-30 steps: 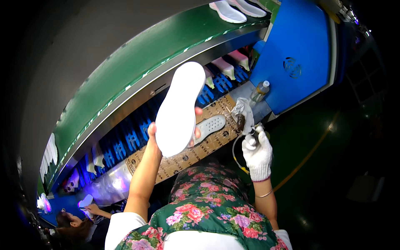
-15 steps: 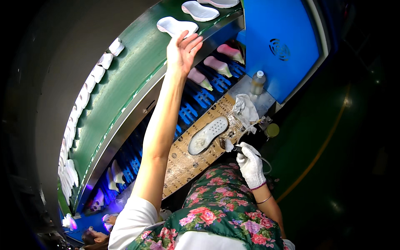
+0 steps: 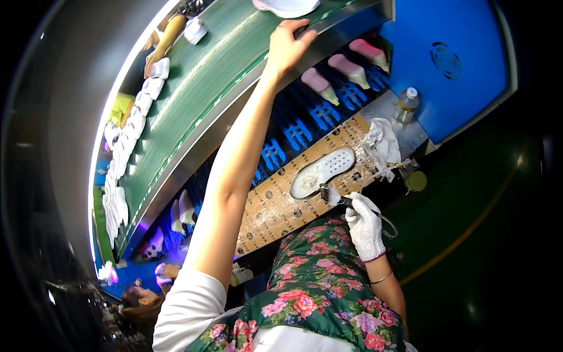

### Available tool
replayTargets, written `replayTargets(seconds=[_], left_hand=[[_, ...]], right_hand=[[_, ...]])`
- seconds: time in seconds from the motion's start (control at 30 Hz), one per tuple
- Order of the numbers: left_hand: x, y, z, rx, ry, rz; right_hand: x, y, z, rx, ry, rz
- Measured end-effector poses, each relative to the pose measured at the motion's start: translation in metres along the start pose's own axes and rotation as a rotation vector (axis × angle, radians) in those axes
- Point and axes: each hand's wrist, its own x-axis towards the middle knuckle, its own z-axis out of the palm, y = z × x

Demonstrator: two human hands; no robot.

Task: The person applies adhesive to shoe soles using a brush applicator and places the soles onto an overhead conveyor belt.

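Observation:
My bare left hand reaches over the near edge of the green conveyor belt. Its thumb stands apart from the bent fingers, and nothing shows in it. Just beyond the fingertips lies a white shoe sole, cut off by the upper frame edge. In a white knit glove, my right hand grips the dark handle of a brush. The brush's dark bristles are at the near edge of a grey-white sole with small holes at one end; I cannot tell whether they touch. That sole lies on a cardboard-covered ledge.
Pink-and-white shoe parts rest on blue racks under the belt. A bottle and white cloth sit right of the sole. White soles line the far belt edge, where another person's arm reaches in. A blue panel stands right.
The view has shifted, moving the scene rightward. My left hand's fingers, spread before, are now more bent. The brush has come left, nearer the grey-white sole.

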Motion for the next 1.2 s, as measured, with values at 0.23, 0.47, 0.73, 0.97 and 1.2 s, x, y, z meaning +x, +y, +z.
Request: replayTargets(seconds=[0.23,0.47,0.73,0.97,1.2], left_hand=[[-0.119,-0.019,-0.080,0.573,0.055,0.027],[-0.250,-0.040,-0.169,0.902,0.106,-0.252],[-0.342,-0.041,-0.252,0.930,0.240,-0.458],[-0.420,-0.060,-0.351,0.803,0.664,-0.586],[-0.495,-0.111,-0.465,1.133,0.832,-0.925]], right_hand=[[0.033,0.013,0.005,-0.166,-0.101,0.131],[0.067,0.021,0.012,-0.324,-0.176,0.248],[0.090,0.028,0.020,-0.514,-0.223,0.293],[0.089,0.058,0.049,-0.564,-0.275,0.335],[0.074,0.094,0.061,-0.643,-0.261,0.324]])
